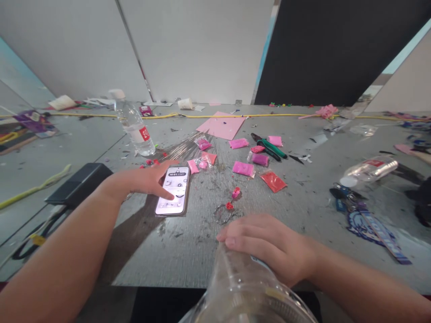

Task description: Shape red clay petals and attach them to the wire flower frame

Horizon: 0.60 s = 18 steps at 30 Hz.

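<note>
The smartphone (172, 193) lies face up on the grey table (161, 258), left of centre, its screen lit and the clock reading 16:01. The left hand (148, 180) reaches over its left edge, thumb spread well away from the fingers and laid across the lower screen, the fingers by the top edge; the hand stands open, with no grip closed on the phone. The right hand (269, 246) lies over the top of a clear plastic vessel (232, 269) at the near edge, fingers outstretched and close together; its thumb is hidden, so I cannot tell whether it grips. Just beyond those fingertips is a wire ring (221, 214) with a small red flower, and near it a pink-red flower piece (236, 193). Past the phone lie a bundle of thin wires (183, 147), a crumpled clear wrapper (206, 163) and several pink packets, one of them a bright magenta packet (244, 169), with a red packet (273, 181) to their right. Green-handled pliers (269, 147) lie behind these, near a pink sheet (222, 125). Farther left are an upright water bottle (134, 130) and a black power adapter (81, 184); far right, another bottle (370, 169) lies on its side beside a keychain (350, 202).
</note>
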### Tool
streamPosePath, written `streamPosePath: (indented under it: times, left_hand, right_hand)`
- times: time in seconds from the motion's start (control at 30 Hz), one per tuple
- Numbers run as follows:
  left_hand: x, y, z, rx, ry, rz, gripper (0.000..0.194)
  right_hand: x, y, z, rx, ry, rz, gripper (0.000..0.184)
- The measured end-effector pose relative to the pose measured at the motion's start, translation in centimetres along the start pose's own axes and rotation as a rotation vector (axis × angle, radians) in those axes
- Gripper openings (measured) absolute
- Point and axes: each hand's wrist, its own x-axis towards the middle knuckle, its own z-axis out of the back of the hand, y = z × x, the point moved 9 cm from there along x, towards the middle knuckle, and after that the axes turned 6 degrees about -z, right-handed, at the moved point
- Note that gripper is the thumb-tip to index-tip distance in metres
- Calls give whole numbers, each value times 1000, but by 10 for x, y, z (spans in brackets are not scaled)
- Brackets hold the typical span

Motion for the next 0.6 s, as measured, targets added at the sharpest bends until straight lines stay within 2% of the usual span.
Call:
streamPosePath:
  times: [0.13,0.3,0.4,0.5,0.6]
  left_hand:
    - [-2,-2,-3,-32,57,4,130]
    - [-1,-1,-4,-50,38,25,131]
    - [0,-1,-5,-86,21,49,120]
    - [2,3,-5,-127,-7,95,103]
    - [5,9,-5,-151,-40,129,96]
  right_hand:
    - [0,0,0,-12,-4,-6,37]
    - [-2,-2,1,-2,6,-11,39]
    - [-4,-6,-1,17,31,-28,43]
    - [-8,-15,-4,38,60,-65,59]
    - [-14,-28,-3,85,77,-127,71]
